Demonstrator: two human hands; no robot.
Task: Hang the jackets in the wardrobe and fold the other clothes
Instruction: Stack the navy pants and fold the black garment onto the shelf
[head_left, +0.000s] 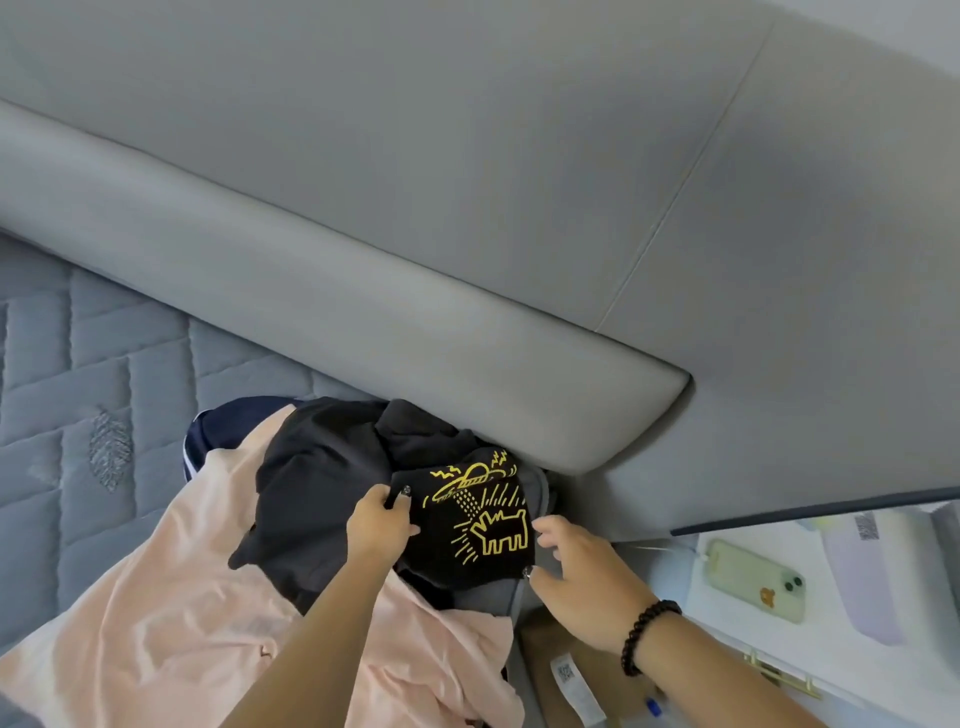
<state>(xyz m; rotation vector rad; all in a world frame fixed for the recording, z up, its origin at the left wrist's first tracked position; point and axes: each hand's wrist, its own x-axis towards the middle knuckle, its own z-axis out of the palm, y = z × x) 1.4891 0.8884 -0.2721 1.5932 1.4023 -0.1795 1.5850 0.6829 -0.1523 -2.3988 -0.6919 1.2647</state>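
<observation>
The black T-shirt with a yellow line-drawn print (470, 525) lies on top of a clothes pile at the corner of the bed, against the lower end of the grey padded headboard (415, 260). The left hand (376, 522) pinches the left edge of this T-shirt, thumb and fingers closed on the fabric. The right hand (582, 569) is at the T-shirt's right edge with fingers curled toward the cloth; whether it actually grips the fabric cannot be told. A black beaded bracelet (647, 636) sits on the right wrist.

A crumpled dark grey garment (317, 483) lies just left of the T-shirt, overlapping it. Both rest on a pale pink garment (171, 597) spread toward the camera. A navy garment with white stripes (223, 421) shows beyond the pink one. The pile sits on a blue-grey quilted mattress (78, 364).

To the right, a pale green phone (756, 579) lies on a white bedside surface (727, 644), attached to a white cable.
</observation>
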